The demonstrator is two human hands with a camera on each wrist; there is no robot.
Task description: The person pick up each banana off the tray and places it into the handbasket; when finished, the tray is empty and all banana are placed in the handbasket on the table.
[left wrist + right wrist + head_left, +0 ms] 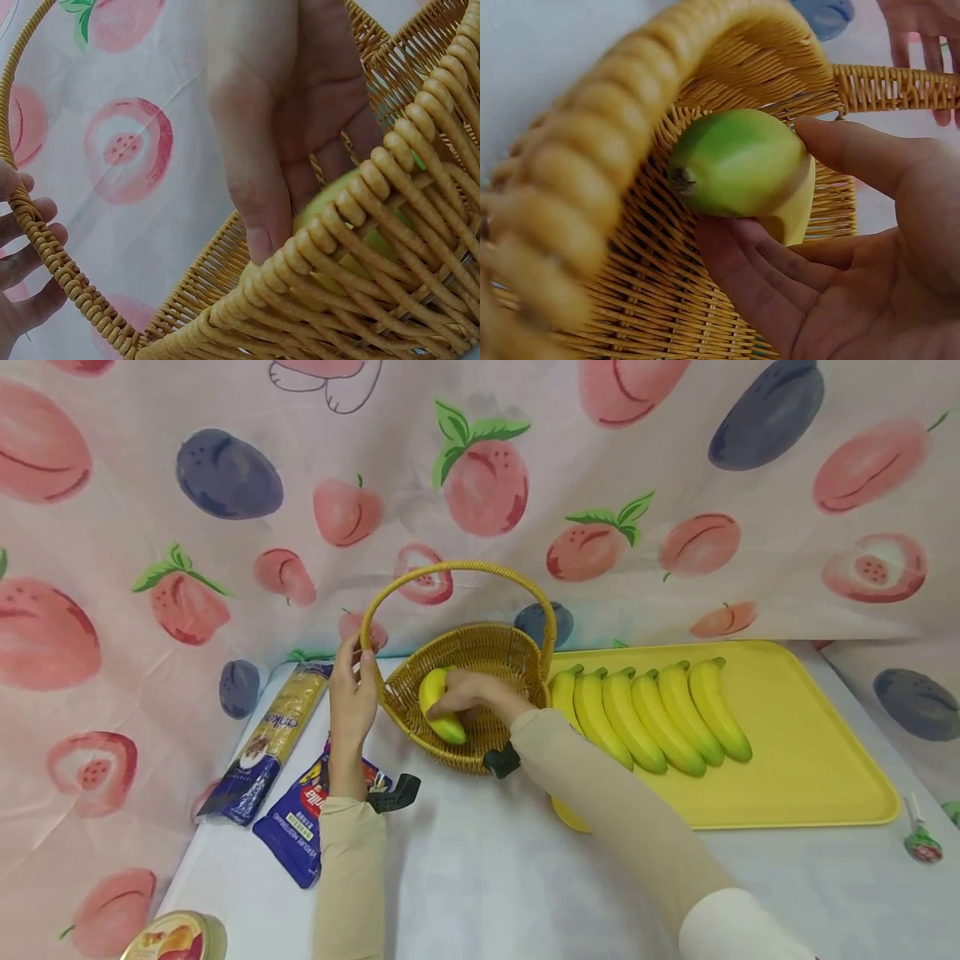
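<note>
A wicker basket with a tall arched handle stands at the centre of the table. My left hand holds the left side of that handle, its fingers passing around the wicker in the left wrist view. Inside the basket, my right hand grips a yellow banana between thumb and fingers. The right wrist view shows the banana's greenish end facing the camera, with wicker weave below it. Part of the banana is hidden behind the basket rim in the left wrist view.
Right of the basket, a yellow tray bears several bananas in a row. To the left lie a long pasta packet and a blue pouch. A round tin and a lollipop sit near the edges.
</note>
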